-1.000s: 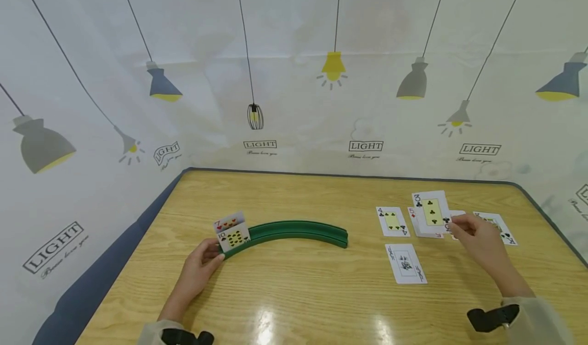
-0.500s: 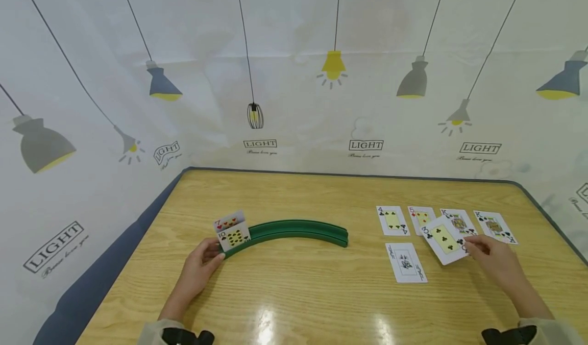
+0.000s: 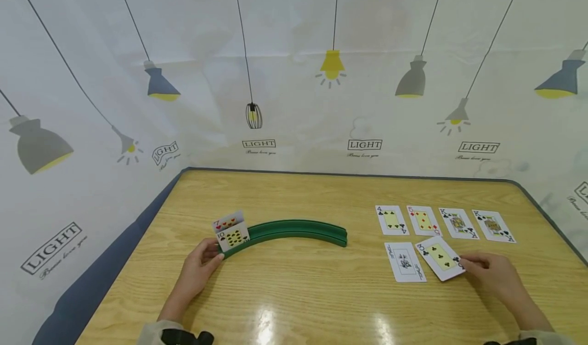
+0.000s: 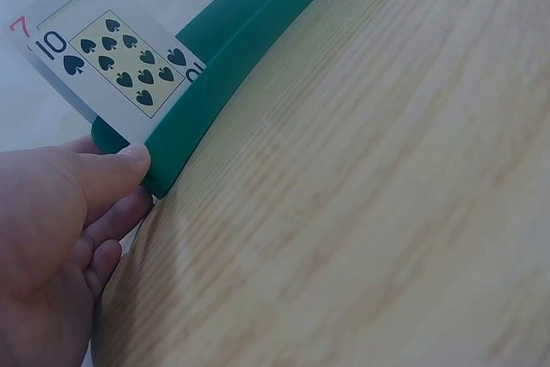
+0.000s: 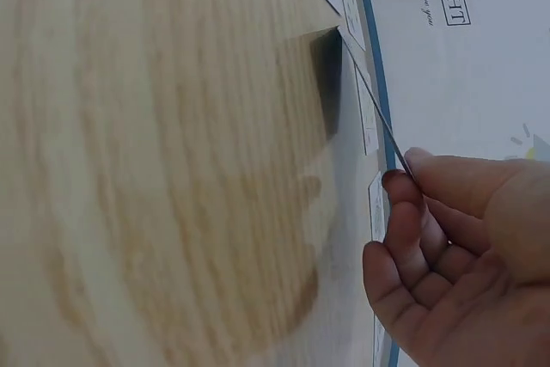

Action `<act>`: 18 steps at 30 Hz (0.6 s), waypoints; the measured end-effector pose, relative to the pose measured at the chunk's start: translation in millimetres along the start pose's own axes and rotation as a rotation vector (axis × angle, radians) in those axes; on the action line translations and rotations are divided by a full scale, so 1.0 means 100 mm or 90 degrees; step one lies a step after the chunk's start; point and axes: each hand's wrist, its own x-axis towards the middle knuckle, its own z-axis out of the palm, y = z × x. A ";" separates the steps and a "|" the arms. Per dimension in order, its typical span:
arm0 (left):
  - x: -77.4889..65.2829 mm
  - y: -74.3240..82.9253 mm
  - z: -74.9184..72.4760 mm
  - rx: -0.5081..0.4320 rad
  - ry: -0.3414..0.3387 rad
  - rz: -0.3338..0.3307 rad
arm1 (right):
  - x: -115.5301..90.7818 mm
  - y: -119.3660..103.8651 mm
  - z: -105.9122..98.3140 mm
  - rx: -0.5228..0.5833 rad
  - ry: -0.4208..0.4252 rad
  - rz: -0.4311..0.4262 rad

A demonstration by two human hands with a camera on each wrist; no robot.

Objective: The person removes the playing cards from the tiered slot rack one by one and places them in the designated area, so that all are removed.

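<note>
Card [image 3: 440, 258] juts leftward from pinching right-hand fingers [image 3: 479, 256].

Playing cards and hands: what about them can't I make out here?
Seven of hearts: lower part behind the ten of spades, head view.
Three of clubs: face unseen, nearly edge-on, right wrist view.
Left hand: a fingertip behind the green rack, left wrist view.
Joker: fine artwork too small, head view.

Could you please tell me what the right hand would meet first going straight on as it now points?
Leading with its white three-of-clubs card, the right hand would probably meet the white rectangular joker card, or pass just over it; height is unclear.
</note>
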 end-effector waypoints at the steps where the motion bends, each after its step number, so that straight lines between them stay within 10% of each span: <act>1: 0.00 0.00 0.00 0.000 0.000 0.001 | 0.00 0.00 0.01 -0.001 0.002 0.005; 18: 0.00 0.00 0.01 0.000 -0.001 0.001 | -0.07 -0.06 0.05 0.008 -0.021 0.086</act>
